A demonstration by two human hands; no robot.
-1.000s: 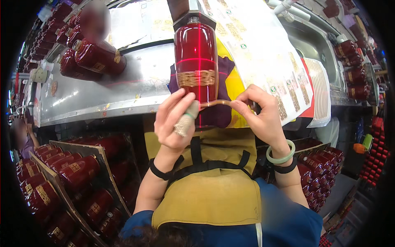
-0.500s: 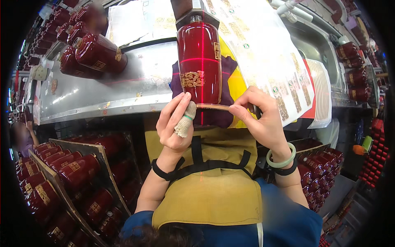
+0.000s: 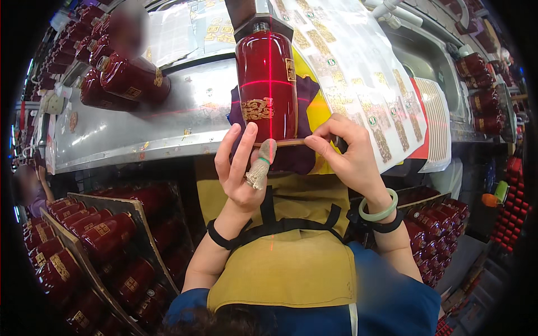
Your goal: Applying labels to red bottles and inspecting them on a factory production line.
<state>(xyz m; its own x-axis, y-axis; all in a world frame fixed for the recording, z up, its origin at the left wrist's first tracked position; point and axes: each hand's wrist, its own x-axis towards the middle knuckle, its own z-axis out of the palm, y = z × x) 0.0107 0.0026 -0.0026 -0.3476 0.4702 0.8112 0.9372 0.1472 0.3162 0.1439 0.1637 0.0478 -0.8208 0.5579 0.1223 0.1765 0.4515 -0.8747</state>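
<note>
The thumb and index finger of the right hand (image 3: 352, 154) are closed together on the right end of a narrow gold-brown strip (image 3: 290, 142). The strip runs leftward from this pinch, along the near, base end of a dark red glass bottle (image 3: 283, 64), to the left hand (image 3: 240, 182). The left thumb, in a fabric finger cover (image 3: 258, 172), overlaps the strip; the left index and middle fingers are extended, apart from the thumb. The bottle lies beyond the fingers, neck pointing away and adjoining a dark block (image 3: 250, 19), on purple cloth (image 3: 306, 92). Gold-patterned sticker sheets (image 3: 350, 73) lie right of it; the metal surface (image 3: 188, 92) extends left, carrying further red bottles (image 3: 133, 78).
</note>
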